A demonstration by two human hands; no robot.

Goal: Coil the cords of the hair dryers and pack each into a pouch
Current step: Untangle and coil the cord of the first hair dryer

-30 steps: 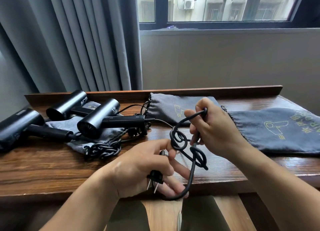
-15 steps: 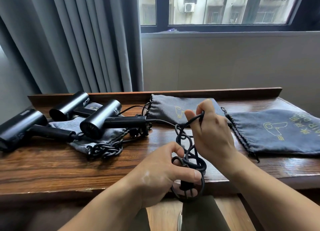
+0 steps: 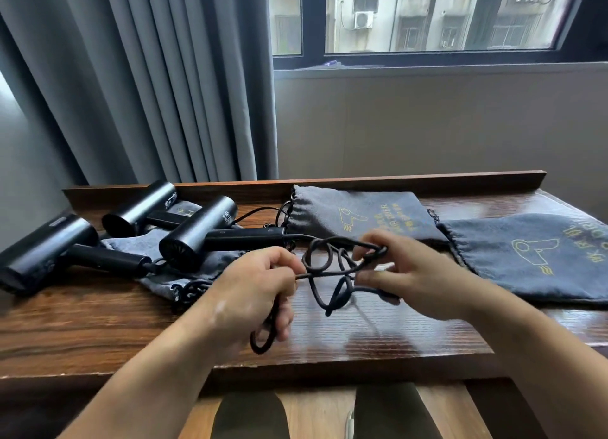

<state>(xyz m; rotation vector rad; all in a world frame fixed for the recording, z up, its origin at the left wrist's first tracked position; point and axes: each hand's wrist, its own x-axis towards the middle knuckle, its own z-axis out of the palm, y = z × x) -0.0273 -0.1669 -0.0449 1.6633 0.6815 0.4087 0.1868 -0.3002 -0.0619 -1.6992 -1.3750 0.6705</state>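
Observation:
Three black hair dryers lie on the left of the wooden table point(image 3: 98, 333): one at the far left point(image 3: 46, 251), one at the back point(image 3: 138, 206), one in the middle point(image 3: 197, 236). The middle dryer's black cord point(image 3: 332, 274) runs right into loose loops held above the table between my hands. My left hand point(image 3: 260, 287) grips the cord's near end, a loop hanging below the fist. My right hand point(image 3: 404, 274) pinches the far loops. Two grey drawstring pouches lie flat, one at the back centre point(image 3: 355, 213) and one at the right point(image 3: 533, 254).
A third grey pouch point(image 3: 171, 264) lies crumpled under the dryers, with another coiled cord point(image 3: 190, 290) on it. A raised wooden ledge point(image 3: 394, 180) borders the table's back. Grey curtains point(image 3: 148, 77) hang at the left, under a window.
The hands have moved apart and up over the table, stretching the cord loops sideways. The plug, visible a second ago in the left hand, is hidden now.

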